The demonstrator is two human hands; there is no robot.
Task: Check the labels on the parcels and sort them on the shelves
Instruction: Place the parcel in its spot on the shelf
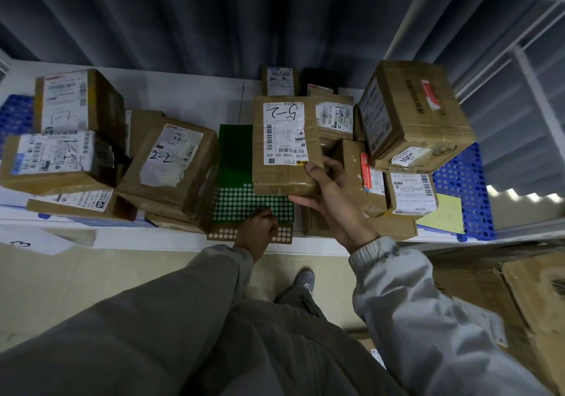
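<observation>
Head view: right hand (327, 190) grips the labelled parcel (284, 145); left hand (256, 230) clutches the dotted green sheet (253, 203).

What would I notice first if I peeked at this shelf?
Probably the brown parcel in the middle, held by the right hand, with "5-2" written big on its white label. Just below it, the left hand grips a green sheet of white dots. More labelled boxes crowd both sides.

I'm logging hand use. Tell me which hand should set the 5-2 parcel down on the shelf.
Right. The right hand already grips the 5-2 parcel at its near corner, above the shelf. The left hand is busy pinching the green dotted sheet.
</observation>
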